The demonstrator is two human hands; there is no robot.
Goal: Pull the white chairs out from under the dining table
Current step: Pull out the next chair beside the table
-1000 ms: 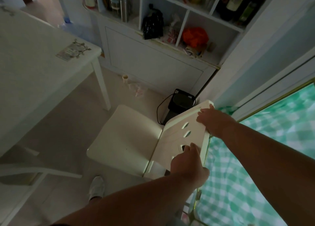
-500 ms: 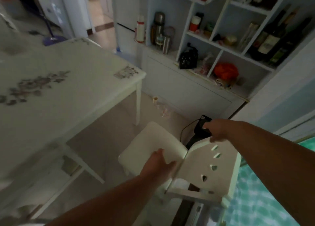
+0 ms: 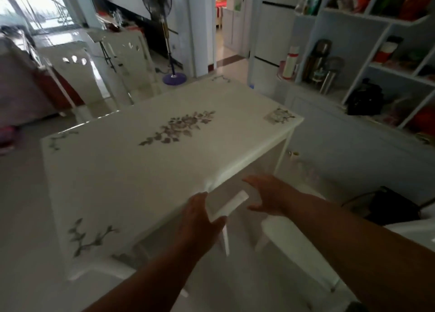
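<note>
Our left hand (image 3: pixel 200 219) is curled around the near end of the top rail (image 3: pixel 229 205) of a white chair (image 3: pixel 226 217) tucked under the near edge of the dining worktop (image 3: pixel 146 161). Our right hand (image 3: pixel 266 194) hovers just beyond the rail's far end with fingers spread, touching nothing we can make out. Only the rail and one thin back post below our left hand show clearly; the seat is hidden beneath the worktop, and the view is blurred.

We judge this chair rigid and fairly light, with a smooth painted finish that may slip under a loose hold. The top rail is the natural place to take it, one hand toward each end, so it draws straight back without twisting or knocking its back against the worktop's edge. The legs may drag on the glossy floor, so a slight lift at the back should help.

Across the worktop from our hands, two more white chairs (image 3: pixel 77 76) with cut-out backs stand at the far side; whether their seats reach under it we cannot tell.

To the right of our right hand, open shelving (image 3: pixel 367 59) holds a white-and-red flask (image 3: pixel 290 62), steel flasks (image 3: pixel 316 57), a red-lidded jar (image 3: pixel 386 50) and a black bag (image 3: pixel 363 99).
</note>
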